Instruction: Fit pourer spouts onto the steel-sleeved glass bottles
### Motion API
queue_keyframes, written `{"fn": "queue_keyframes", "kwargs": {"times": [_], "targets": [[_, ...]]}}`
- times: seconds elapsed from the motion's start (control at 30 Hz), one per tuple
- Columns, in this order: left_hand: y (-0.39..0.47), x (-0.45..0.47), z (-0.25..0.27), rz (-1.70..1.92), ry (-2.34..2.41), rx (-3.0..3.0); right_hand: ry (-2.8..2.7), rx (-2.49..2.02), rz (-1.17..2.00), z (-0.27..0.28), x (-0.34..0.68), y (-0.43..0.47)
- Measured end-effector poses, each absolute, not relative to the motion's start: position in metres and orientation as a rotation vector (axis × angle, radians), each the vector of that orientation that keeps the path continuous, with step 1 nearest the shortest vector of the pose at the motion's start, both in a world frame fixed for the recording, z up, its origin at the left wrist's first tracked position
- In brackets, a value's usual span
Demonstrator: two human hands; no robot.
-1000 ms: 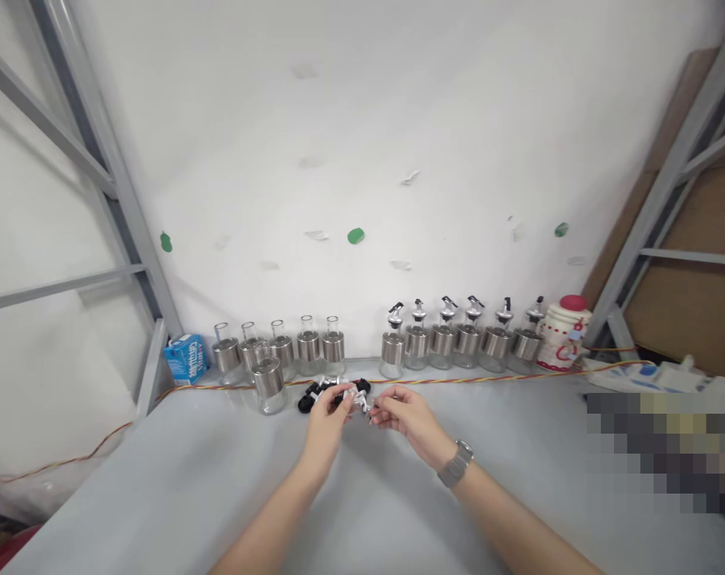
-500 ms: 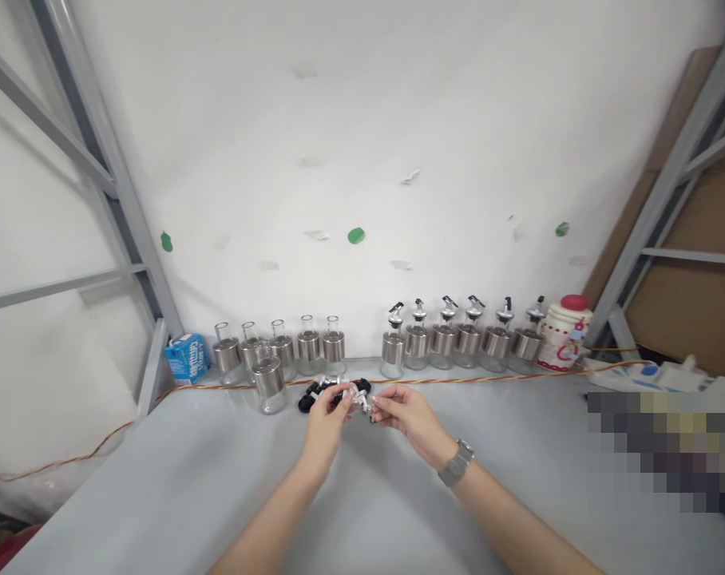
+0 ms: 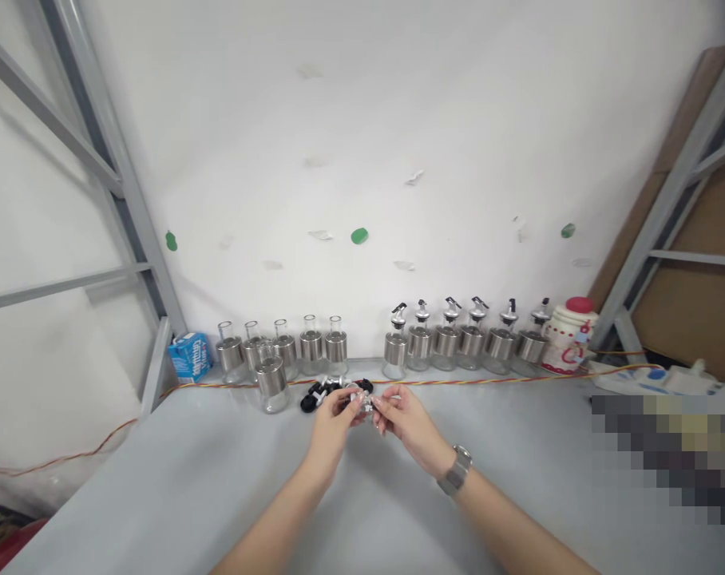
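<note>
Between my two hands is a small clear-and-white piece (image 3: 366,403), its exact shape partly hidden by fingers. My left hand (image 3: 331,427) pinches it from the left with thumb and fingers. From the other side, the closed fingertips of my right hand (image 3: 409,425) grip it too. Just behind my left hand lies a pile of black and silver pourer spouts (image 3: 310,402), partly covered. An uncapped glass bottle with a steel band (image 3: 271,379) stands left of the pile. Several like it, also uncapped (image 3: 336,348), line the wall behind.
Along the wall at right stand several bottles with pourer tops (image 3: 396,350). Beside them is a white jar with a red lid (image 3: 569,339). A blue carton (image 3: 190,357) stands far left. A twisted red-yellow wire (image 3: 458,382) crosses the grey table (image 3: 219,463).
My hands have come closer together around the small piece, the right fingers now overlapping its right side. The whole view has shifted slightly.
</note>
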State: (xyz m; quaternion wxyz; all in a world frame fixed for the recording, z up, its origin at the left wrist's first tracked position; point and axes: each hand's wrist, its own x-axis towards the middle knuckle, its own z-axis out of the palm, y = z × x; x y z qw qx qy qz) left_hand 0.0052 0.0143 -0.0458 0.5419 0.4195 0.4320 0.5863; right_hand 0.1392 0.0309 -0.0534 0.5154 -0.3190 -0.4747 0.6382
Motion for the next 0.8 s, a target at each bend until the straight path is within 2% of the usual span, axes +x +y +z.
{"fn": "queue_keyframes", "kwargs": {"times": [0.8], "targets": [[0.0145,0.0071,-0.0461,1.375,1.059,1.077,-1.235,-0.841,1.287,-0.0597,0.1398,0.0373]]}}
